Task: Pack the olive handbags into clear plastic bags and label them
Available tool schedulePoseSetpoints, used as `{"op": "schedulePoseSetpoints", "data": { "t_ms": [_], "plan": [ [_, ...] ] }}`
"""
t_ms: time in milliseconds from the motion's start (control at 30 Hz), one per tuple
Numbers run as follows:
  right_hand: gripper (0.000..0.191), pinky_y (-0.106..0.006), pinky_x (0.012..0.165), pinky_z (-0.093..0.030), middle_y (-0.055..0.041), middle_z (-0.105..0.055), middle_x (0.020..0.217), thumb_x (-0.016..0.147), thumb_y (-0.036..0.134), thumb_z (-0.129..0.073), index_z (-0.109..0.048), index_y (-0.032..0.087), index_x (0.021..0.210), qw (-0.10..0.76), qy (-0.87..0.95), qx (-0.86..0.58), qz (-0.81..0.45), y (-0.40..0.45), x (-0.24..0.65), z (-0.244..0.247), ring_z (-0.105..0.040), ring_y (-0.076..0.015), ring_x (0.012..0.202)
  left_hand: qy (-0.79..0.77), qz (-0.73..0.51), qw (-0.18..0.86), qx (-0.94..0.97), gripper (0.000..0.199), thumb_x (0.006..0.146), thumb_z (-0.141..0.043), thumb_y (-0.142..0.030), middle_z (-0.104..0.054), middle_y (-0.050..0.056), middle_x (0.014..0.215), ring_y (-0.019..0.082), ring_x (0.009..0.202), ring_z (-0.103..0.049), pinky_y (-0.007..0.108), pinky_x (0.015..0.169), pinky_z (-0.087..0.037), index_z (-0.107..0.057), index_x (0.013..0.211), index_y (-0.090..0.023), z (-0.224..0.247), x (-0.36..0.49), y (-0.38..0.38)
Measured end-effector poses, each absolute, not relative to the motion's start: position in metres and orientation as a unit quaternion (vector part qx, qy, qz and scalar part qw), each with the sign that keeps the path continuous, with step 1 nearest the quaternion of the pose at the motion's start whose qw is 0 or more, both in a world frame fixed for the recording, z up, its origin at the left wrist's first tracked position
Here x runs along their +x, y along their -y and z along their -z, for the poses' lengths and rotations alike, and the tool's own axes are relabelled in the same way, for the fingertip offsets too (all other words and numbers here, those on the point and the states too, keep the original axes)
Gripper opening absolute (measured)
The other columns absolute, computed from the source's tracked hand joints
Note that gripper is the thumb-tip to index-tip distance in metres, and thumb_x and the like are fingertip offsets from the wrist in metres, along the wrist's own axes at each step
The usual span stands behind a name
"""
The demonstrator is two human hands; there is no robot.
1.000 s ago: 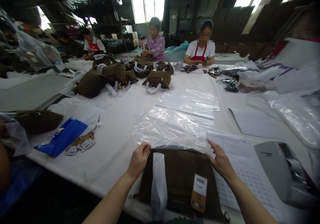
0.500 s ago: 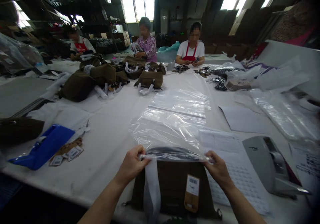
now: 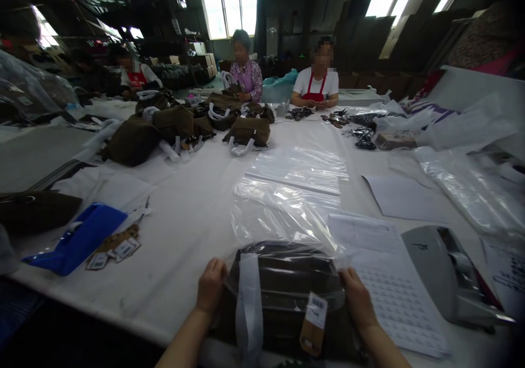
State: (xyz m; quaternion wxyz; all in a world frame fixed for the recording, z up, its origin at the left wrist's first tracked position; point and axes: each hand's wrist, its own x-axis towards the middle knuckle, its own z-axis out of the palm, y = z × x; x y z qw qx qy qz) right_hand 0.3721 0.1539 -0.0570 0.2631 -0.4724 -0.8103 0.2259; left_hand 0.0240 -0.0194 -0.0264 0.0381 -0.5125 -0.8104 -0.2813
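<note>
A dark olive bag lies in front of me at the table's near edge, with a white wrapped strap and a brown and white hang tag. The mouth of a clear plastic bag is drawn over its far part, and the rest of the plastic stretches away flat. My left hand is closed on the plastic's left edge, beside the olive bag. On the other side, my right hand grips the right edge; its fingertips are partly hidden.
Printed sheets and a grey tape dispenser sit at right. A blue tape dispenser and loose tags lie at left. Several olive bags are piled farther back, with co-workers beyond.
Both hands have come down toward me, pulling the plastic bag's mouth over the far part of the olive bag. The plastic edge now lies across its middle.
</note>
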Motion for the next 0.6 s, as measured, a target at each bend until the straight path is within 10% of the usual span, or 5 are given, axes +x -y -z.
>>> {"op": "schedulePoseSetpoints", "data": {
  "t_ms": [167, 600],
  "plan": [
    [0.012, -0.03, 0.064, -0.043, -0.0034, -0.053, 0.085, 0.084, 0.022, -0.038, -0.05, 0.023, 0.079, 0.146, 0.791, -0.491, -0.334, -0.131, 0.389, 0.048, -0.055, -0.018, 0.073, 0.815, 0.243, -0.008, -0.526, 0.023, 0.079, -0.035, -0.009, -0.049, 0.0, 0.062, 0.014, 0.058, -0.049, 0.025, 0.054, -0.038, -0.043, 0.06, -0.021, 0.027, 0.026, 0.048],
    [0.027, -0.029, 0.056, -0.05, -0.0033, -0.062, 0.069, 0.085, 0.044, -0.04, -0.056, 0.024, 0.074, 0.241, 0.736, -0.556, -0.301, -0.022, 0.45, 0.064, -0.061, -0.0201, 0.062, 0.832, 0.247, -0.109, -0.485, 0.032, 0.084, -0.036, -0.034, -0.056, 0.002, 0.059, 0.016, 0.056, -0.059, 0.025, 0.056, -0.051, -0.053, 0.059, -0.024, 0.033, 0.07, 0.168]
  ]
}}
